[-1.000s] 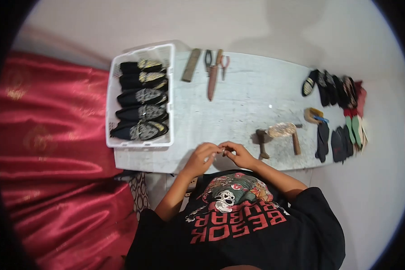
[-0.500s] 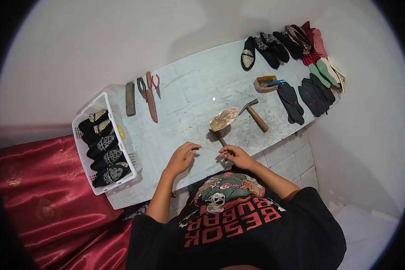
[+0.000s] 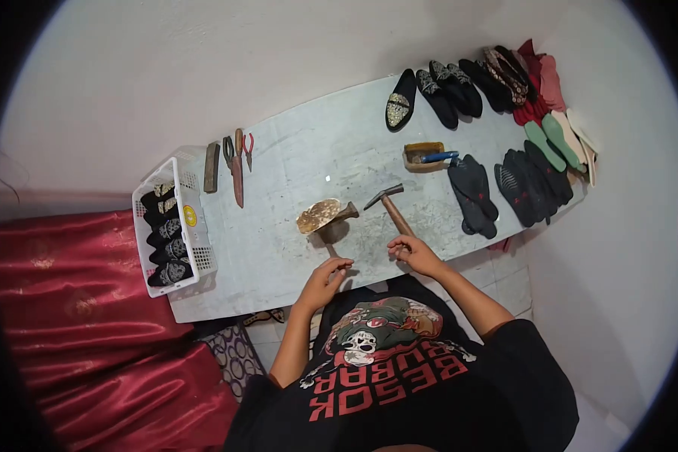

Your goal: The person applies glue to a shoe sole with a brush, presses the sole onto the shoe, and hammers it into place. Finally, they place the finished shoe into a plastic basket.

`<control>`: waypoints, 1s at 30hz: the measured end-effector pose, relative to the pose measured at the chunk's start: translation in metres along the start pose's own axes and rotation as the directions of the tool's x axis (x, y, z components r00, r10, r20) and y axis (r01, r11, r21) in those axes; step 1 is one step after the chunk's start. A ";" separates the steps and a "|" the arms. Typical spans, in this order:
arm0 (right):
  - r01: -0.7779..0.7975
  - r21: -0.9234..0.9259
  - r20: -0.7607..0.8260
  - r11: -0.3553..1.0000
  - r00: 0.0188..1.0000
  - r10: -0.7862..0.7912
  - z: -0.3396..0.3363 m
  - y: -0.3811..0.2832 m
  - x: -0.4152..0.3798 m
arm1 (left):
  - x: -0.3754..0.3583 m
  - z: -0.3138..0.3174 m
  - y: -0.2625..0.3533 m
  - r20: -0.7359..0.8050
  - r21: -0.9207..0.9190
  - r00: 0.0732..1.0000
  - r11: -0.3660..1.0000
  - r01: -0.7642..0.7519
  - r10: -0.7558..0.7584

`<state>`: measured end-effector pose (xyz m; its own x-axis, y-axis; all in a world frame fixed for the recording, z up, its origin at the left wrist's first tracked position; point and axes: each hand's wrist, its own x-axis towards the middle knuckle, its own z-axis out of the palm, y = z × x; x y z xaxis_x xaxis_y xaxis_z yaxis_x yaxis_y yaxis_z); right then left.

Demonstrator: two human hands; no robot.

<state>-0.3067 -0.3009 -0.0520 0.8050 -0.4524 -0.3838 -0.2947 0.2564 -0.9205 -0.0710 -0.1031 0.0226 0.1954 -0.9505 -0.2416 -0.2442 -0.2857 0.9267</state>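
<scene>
My left hand (image 3: pixel 327 282) is over the near edge of the table, its fingers loosely bent and holding nothing visible. Just beyond it stands a rusty iron shoe anvil (image 3: pixel 319 217) with an oval, worn top plate. To the right, my right hand (image 3: pixel 416 255) has its bent fingers apart, right at the handle end of a hammer (image 3: pixel 395 214). The hammer lies on the table, its wooden handle toward me and its dark metal head pointing away.
The pale table (image 3: pixel 279 166) carries a white basket (image 3: pixel 205 252) of black shoes at left. Near it lie a knife (image 3: pixel 238 181), red pliers (image 3: pixel 249 151) and a flat block (image 3: pixel 212 167). A glue tub with a blue-handled brush (image 3: pixel 438 157), dark soles (image 3: pixel 473 197) and black shoes (image 3: pixel 401 100) are at right.
My right hand has moved right, up to the hammer's handle end. My left hand has come nearer the shoe anvil's stem. The whole view has shifted; the tools stay in place.
</scene>
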 end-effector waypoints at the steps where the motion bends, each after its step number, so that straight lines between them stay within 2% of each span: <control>1: 0.002 -0.009 -0.003 1.000 1.000 -0.002 -0.010 -0.009 -0.001 | 0.002 0.002 0.001 0.005 -0.029 1.000 1.000 0.006 -0.006; 4: 0.003 -0.005 0.017 1.000 1.000 -0.003 -0.032 -0.029 0.010 | 0.004 0.003 0.007 0.031 -0.008 1.000 1.000 0.003 -0.003; 6: -0.006 0.016 -0.044 1.000 0.999 0.007 -0.027 -0.038 0.011 | 0.009 0.001 0.013 0.078 0.082 0.997 0.997 -0.002 -0.005; 10: 0.150 0.068 -0.180 0.986 0.974 -0.136 -0.002 -0.021 0.010 | 0.020 0.003 0.007 0.146 0.126 0.988 0.989 -0.076 0.058; 12: 0.120 0.028 -0.178 0.992 0.977 -0.113 0.022 -0.010 -0.002 | 0.026 0.008 0.005 0.186 0.103 0.978 0.989 -0.111 0.090; 14: 0.054 -0.016 -0.075 0.998 0.996 -0.055 0.044 0.009 -0.015 | 0.035 0.015 -0.011 0.220 0.066 0.964 0.984 -0.166 0.148; 16: -0.024 0.017 0.002 1.000 1.000 0.024 0.065 0.017 -0.027 | 0.035 0.021 -0.013 0.224 0.025 0.965 0.990 -0.142 0.133; 18: -0.005 0.020 0.095 1.000 0.996 0.003 0.074 0.017 -0.031 | 0.039 0.022 -0.017 0.255 0.027 0.957 0.989 -0.148 0.136; 22: 0.024 0.075 -0.014 0.997 1.000 -0.023 0.075 0.002 -0.025 | 0.041 0.022 -0.025 0.264 -0.015 0.956 0.991 -0.131 0.131; 23: -0.024 0.011 -0.023 1.000 0.999 0.024 0.068 -0.001 -0.018 | 0.042 0.019 -0.027 0.284 0.000 0.950 0.991 -0.135 0.129; 24: -0.023 0.020 -0.025 1.000 0.999 0.024 0.063 -0.001 -0.010 | 0.045 0.017 -0.031 0.291 0.006 0.949 0.991 -0.130 0.123; 26: -0.095 -0.022 -0.097 0.995 0.991 0.093 0.048 -0.005 0.007 | 0.055 0.017 -0.036 0.248 -0.105 0.964 0.992 -0.070 0.094; 27: -0.074 0.046 -0.106 0.996 0.991 0.078 0.042 -0.011 0.013 | 0.061 0.017 -0.033 0.227 -0.159 0.974 0.987 0.015 0.022; 28: -0.066 0.043 -0.097 0.997 0.993 0.070 0.033 -0.012 0.023 | 0.071 0.019 -0.030 0.216 -0.154 0.976 0.988 0.012 0.022; 30: 0.042 -0.058 -0.093 0.997 0.995 -0.047 0.021 -0.013 0.043 | 0.093 0.026 -0.026 0.113 -0.027 0.990 0.996 -0.087 0.089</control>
<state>-0.2578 -0.3059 -0.0553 0.7666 -0.5414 -0.3454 -0.2903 0.1876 -0.9384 -0.0710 -0.1873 -0.0310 0.0640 -0.9799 -0.1890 -0.2346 -0.1988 0.9515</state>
